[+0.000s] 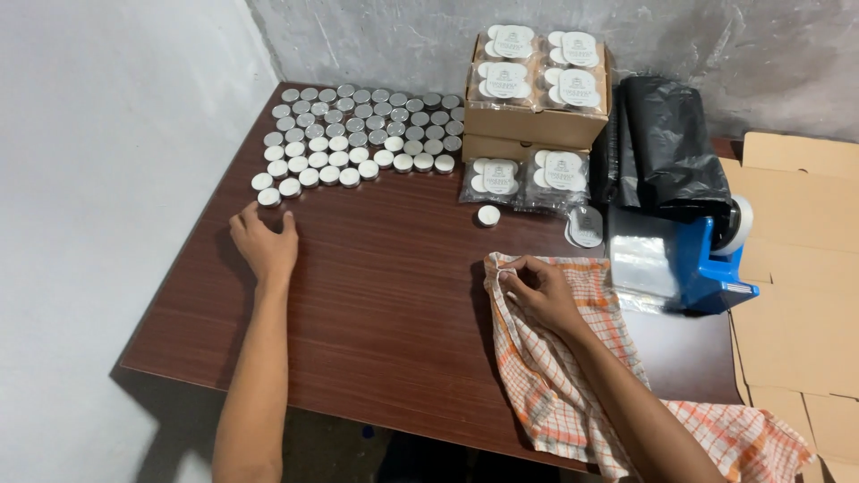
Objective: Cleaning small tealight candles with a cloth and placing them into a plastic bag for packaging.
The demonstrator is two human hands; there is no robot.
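My left hand [264, 243] lies on the dark wooden table [385, 295], fingers spread and holding nothing, just below the nearest small round tins [268, 197]. Several rows of these white and silver tins [358, 130] fill the table's far left. My right hand [540, 291] rests on an orange and white checked cloth [555, 376] and pinches a fold of it near its upper edge. The cloth trails off the table's front edge to the right. One single tin [488, 215] stands alone above the cloth.
A cardboard box [537, 112] holds clear packets of tins, with more packets [528, 179] in front. A blue tape dispenser [707, 255] and a black plastic bag [667, 148] stand at the right. Flat cardboard [796, 268] lies beyond. Walls close the left and back.
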